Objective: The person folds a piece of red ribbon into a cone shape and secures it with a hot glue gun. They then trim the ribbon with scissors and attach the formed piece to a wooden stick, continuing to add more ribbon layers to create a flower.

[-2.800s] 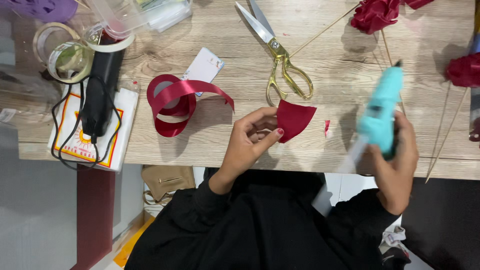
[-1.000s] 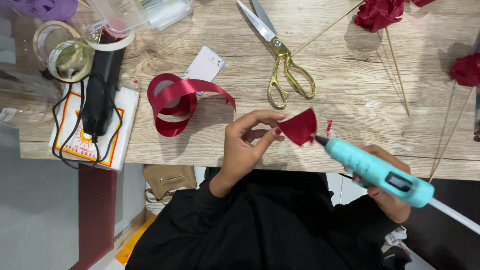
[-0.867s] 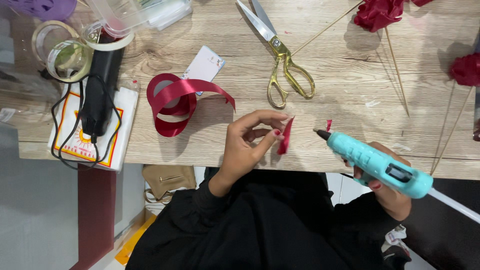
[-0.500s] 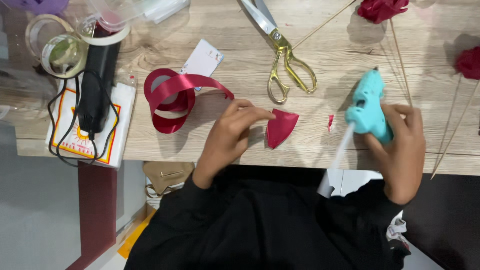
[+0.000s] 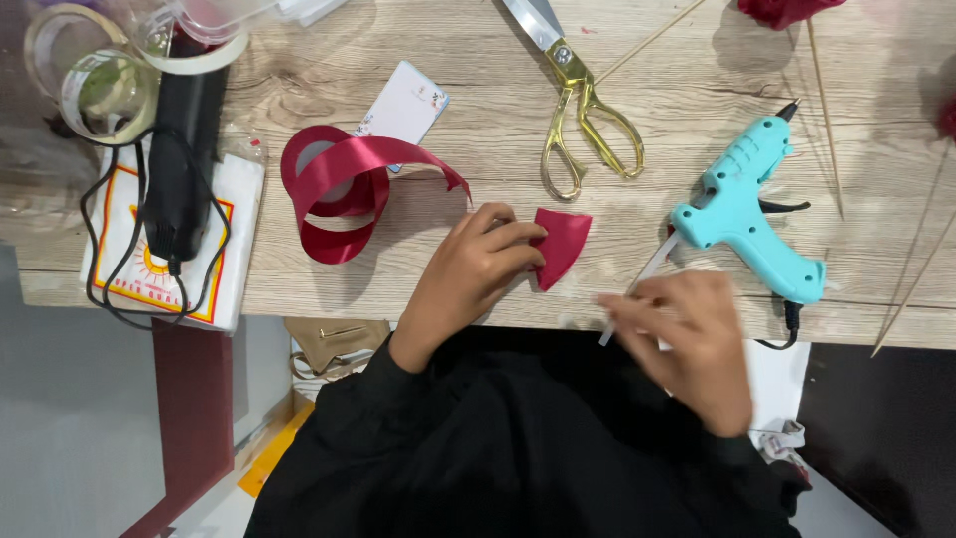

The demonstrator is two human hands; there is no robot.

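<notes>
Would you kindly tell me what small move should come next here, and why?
Probably bring the right hand over to pinch the folded red ribbon petal: the turquoise glue gun lies set down on the wooden table, and only the left hand pins the petal.

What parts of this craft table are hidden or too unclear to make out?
All in the head view:
- Right hand: motion-blurred, so its grip cannot be told.
- Red ribbon piece: its left edge is hidden under the left hand.
- Scissors: blade tips cut off by the top edge.
- Red fabric at the top: mostly out of frame.
- Glue gun: its glue stick end is hidden behind the right hand.
</notes>
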